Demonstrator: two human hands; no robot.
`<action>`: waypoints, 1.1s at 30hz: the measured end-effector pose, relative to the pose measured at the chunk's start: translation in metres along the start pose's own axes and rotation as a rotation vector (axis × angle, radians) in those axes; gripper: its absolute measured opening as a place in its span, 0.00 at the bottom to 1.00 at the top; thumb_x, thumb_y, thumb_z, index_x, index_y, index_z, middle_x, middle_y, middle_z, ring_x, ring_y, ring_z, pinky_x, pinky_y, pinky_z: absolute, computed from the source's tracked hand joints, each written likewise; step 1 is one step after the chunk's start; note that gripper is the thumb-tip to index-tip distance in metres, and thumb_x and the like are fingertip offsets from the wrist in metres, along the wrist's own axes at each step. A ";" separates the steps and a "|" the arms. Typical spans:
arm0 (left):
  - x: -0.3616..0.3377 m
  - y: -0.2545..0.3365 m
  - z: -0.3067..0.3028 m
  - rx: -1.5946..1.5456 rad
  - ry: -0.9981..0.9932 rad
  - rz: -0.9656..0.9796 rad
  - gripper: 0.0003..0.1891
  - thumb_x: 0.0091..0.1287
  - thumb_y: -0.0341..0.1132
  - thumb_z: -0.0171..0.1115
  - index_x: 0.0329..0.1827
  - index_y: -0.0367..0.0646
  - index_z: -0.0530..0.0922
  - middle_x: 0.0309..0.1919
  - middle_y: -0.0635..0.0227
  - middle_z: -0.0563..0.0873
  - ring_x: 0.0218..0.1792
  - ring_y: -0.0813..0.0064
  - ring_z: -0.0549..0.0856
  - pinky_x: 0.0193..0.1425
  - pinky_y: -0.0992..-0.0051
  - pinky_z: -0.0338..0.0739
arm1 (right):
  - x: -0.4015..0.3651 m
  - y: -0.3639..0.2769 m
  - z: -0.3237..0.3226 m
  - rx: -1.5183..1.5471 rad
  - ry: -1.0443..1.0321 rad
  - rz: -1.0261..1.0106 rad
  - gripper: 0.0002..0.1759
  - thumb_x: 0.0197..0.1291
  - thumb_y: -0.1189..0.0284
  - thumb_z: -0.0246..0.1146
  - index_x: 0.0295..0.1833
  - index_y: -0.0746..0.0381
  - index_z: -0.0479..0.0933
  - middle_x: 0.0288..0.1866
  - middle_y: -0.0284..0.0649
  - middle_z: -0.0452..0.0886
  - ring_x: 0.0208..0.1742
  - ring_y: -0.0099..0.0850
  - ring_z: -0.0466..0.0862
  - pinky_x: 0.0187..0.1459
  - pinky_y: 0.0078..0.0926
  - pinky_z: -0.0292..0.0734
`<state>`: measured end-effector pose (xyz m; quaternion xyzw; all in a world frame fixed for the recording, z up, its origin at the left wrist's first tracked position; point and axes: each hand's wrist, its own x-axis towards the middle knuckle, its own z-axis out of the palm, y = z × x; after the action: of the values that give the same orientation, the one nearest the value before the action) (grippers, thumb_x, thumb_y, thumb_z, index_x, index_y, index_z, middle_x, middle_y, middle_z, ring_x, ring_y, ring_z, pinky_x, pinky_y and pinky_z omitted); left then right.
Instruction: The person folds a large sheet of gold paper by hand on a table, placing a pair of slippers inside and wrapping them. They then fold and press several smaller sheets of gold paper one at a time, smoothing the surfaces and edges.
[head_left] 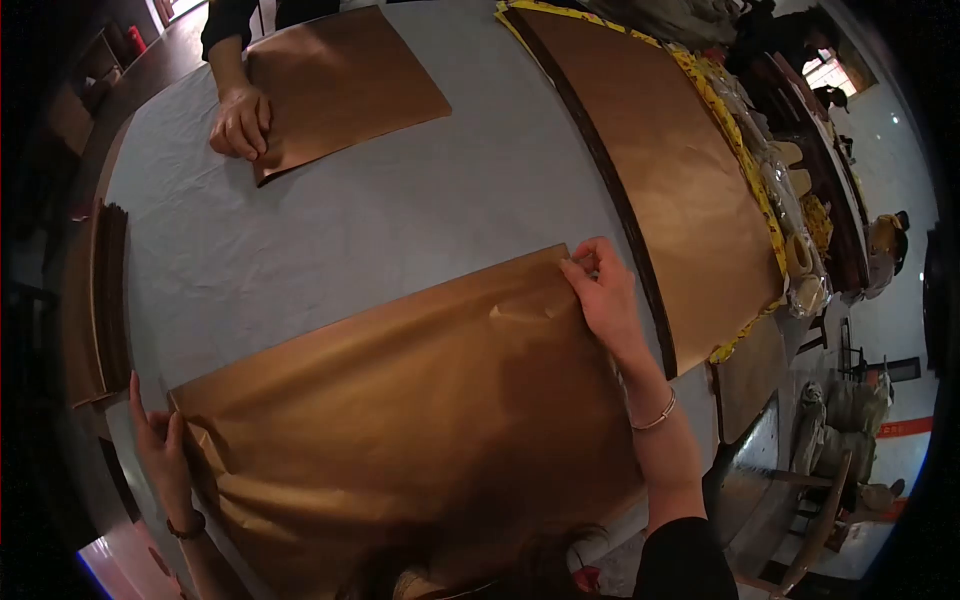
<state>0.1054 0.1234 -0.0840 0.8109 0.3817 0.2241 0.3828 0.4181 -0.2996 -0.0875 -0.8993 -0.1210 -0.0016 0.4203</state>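
A large copper-brown paper sheet [420, 400] spreads before me over the grey-covered table, with creases along its left side and near its top right corner. My right hand [605, 300] pinches that top right corner between thumb and fingers. At the sheet's left corner, my left hand [160, 440] grips the edge, thumb on top and one finger pointing away. The other fingers of the left hand are partly hidden.
Across the table, another person's hand [240, 122] rests at the edge of a second brown sheet [345, 85]. A thick stack of brown sheets [660, 170] in yellow wrapping lies on the right. Another stack [112, 300] stands at the left table edge.
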 end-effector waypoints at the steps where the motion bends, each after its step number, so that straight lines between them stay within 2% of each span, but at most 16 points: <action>1: 0.000 -0.001 -0.001 0.014 -0.014 0.024 0.37 0.64 0.18 0.54 0.77 0.52 0.56 0.24 0.79 0.68 0.26 0.88 0.67 0.31 0.86 0.63 | 0.000 0.000 0.001 0.010 -0.008 -0.001 0.10 0.61 0.72 0.61 0.41 0.66 0.70 0.24 0.44 0.78 0.26 0.35 0.77 0.30 0.31 0.71; 7: 0.003 -0.009 -0.004 0.042 -0.054 0.054 0.36 0.64 0.18 0.54 0.76 0.51 0.59 0.24 0.78 0.69 0.26 0.87 0.67 0.31 0.86 0.64 | 0.000 -0.005 -0.002 0.027 -0.056 0.028 0.09 0.61 0.72 0.61 0.40 0.66 0.71 0.27 0.45 0.79 0.26 0.33 0.76 0.32 0.30 0.71; 9: 0.001 -0.004 -0.005 0.070 -0.053 0.059 0.36 0.64 0.18 0.55 0.76 0.50 0.60 0.24 0.77 0.69 0.26 0.86 0.68 0.32 0.84 0.65 | 0.001 0.005 0.002 0.009 0.004 -0.053 0.10 0.62 0.71 0.61 0.41 0.67 0.72 0.28 0.45 0.78 0.28 0.31 0.76 0.33 0.28 0.70; 13: -0.005 0.016 -0.001 0.191 -0.040 0.070 0.32 0.66 0.21 0.56 0.74 0.49 0.63 0.25 0.74 0.73 0.28 0.83 0.70 0.36 0.81 0.69 | 0.002 -0.004 -0.002 -0.026 -0.081 0.056 0.09 0.64 0.71 0.60 0.41 0.67 0.71 0.29 0.37 0.75 0.31 0.25 0.72 0.34 0.25 0.69; 17: -0.004 0.014 0.000 0.199 -0.031 0.043 0.29 0.66 0.22 0.57 0.72 0.48 0.65 0.25 0.73 0.73 0.28 0.83 0.71 0.36 0.80 0.70 | 0.003 0.007 -0.002 -0.041 -0.101 0.005 0.09 0.65 0.71 0.59 0.41 0.66 0.72 0.31 0.35 0.74 0.33 0.23 0.70 0.37 0.23 0.67; 19: -0.005 0.012 0.000 0.211 -0.043 0.056 0.26 0.66 0.22 0.57 0.68 0.46 0.68 0.25 0.73 0.74 0.29 0.82 0.72 0.36 0.80 0.70 | 0.003 0.002 -0.004 -0.059 -0.116 0.056 0.09 0.66 0.70 0.59 0.42 0.66 0.72 0.32 0.35 0.75 0.34 0.23 0.70 0.38 0.22 0.68; 20: -0.005 0.016 0.002 0.156 -0.008 0.046 0.21 0.66 0.22 0.57 0.62 0.43 0.71 0.24 0.73 0.74 0.28 0.82 0.72 0.34 0.80 0.70 | 0.004 0.006 -0.002 -0.067 -0.086 0.078 0.10 0.66 0.70 0.59 0.42 0.66 0.72 0.32 0.35 0.75 0.34 0.23 0.70 0.38 0.22 0.68; 25: -0.007 0.019 0.004 0.213 0.004 0.049 0.13 0.66 0.21 0.57 0.53 0.41 0.75 0.24 0.70 0.75 0.27 0.82 0.73 0.34 0.80 0.70 | 0.008 0.018 -0.005 -0.036 -0.123 0.040 0.10 0.66 0.69 0.59 0.41 0.65 0.72 0.32 0.34 0.74 0.35 0.23 0.69 0.38 0.22 0.68; 27: -0.007 0.012 0.008 0.282 0.080 0.151 0.07 0.67 0.30 0.57 0.46 0.46 0.79 0.28 0.62 0.81 0.27 0.62 0.81 0.32 0.67 0.74 | 0.008 0.019 -0.004 -0.042 -0.120 0.019 0.09 0.66 0.69 0.59 0.41 0.65 0.71 0.32 0.33 0.73 0.34 0.23 0.68 0.38 0.21 0.67; 28: -0.008 0.011 0.009 0.290 0.091 0.144 0.07 0.67 0.30 0.57 0.46 0.46 0.79 0.28 0.62 0.81 0.27 0.62 0.81 0.32 0.67 0.74 | 0.008 0.017 -0.004 -0.037 -0.116 0.024 0.09 0.66 0.70 0.59 0.40 0.65 0.71 0.32 0.33 0.71 0.34 0.23 0.68 0.39 0.21 0.67; 30: -0.010 0.009 0.010 0.388 0.139 0.271 0.07 0.69 0.33 0.55 0.45 0.47 0.80 0.34 0.62 0.82 0.32 0.56 0.82 0.33 0.62 0.75 | 0.007 0.016 -0.003 -0.026 -0.119 0.023 0.08 0.66 0.70 0.59 0.40 0.64 0.71 0.31 0.32 0.70 0.34 0.23 0.67 0.39 0.20 0.66; 33: -0.015 0.009 0.011 0.513 0.148 0.268 0.07 0.67 0.33 0.56 0.45 0.49 0.80 0.37 0.62 0.81 0.33 0.55 0.83 0.34 0.62 0.77 | 0.008 0.021 -0.003 -0.013 -0.110 0.014 0.07 0.67 0.71 0.58 0.39 0.64 0.70 0.31 0.32 0.68 0.33 0.23 0.66 0.39 0.20 0.65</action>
<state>0.1077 0.1031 -0.0841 0.9057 0.3423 0.2276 0.1034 0.4311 -0.3126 -0.1005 -0.9015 -0.1374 0.0500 0.4073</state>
